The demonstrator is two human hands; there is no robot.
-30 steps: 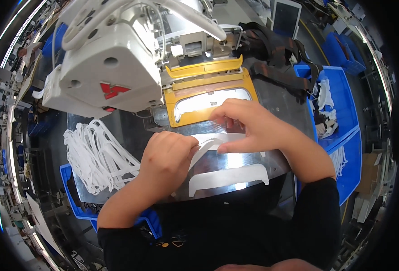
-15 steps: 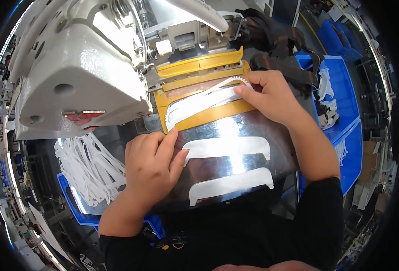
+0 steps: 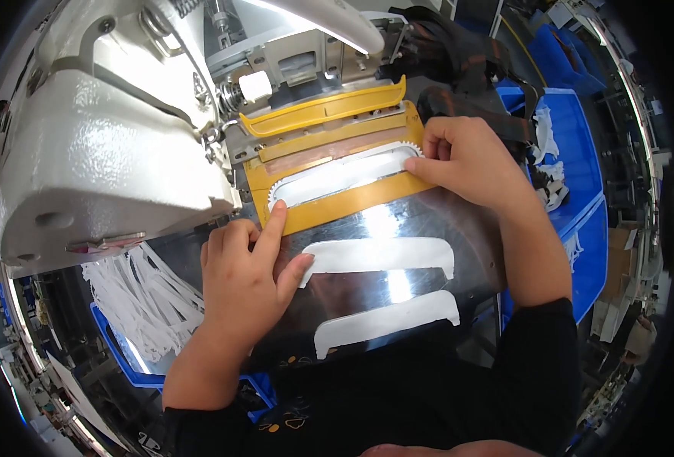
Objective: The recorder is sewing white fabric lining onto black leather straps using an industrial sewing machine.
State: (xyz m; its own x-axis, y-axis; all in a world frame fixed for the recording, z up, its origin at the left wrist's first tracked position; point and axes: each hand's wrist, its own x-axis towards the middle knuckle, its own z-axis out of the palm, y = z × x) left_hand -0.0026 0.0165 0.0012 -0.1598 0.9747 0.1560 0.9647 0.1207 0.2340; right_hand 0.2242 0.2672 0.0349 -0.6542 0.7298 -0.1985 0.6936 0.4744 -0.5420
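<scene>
A white fabric piece (image 3: 337, 180) lies in the long opening of a yellow template plate (image 3: 344, 202). Around its upper edge and rounded ends runs a narrow white strip with toothed edges (image 3: 408, 145). My right hand (image 3: 468, 166) is closed at the strip's right end, thumb pressed down and fingers curled. At the opposite end, my left hand (image 3: 239, 274) rests with its index finger stretched onto the edge and its fingers apart. Its thumb touches the corner of a curved white piece (image 3: 382, 256). Closer to me lies a second curved white piece (image 3: 389, 320).
A white sewing machine head (image 3: 116, 152) looms at left, beside the plate. A raised yellow clamp bar (image 3: 325, 113) stands behind the opening. White strips (image 3: 142, 305) hang in a bundle over a blue bin (image 3: 116, 346) at lower left. More blue bins (image 3: 584, 152) stand at right.
The toothed strip, looped loosely before, now lies flat around the opening's edge. My left index finger has moved onto its left end. The plate and machine appear shifted slightly left in view.
</scene>
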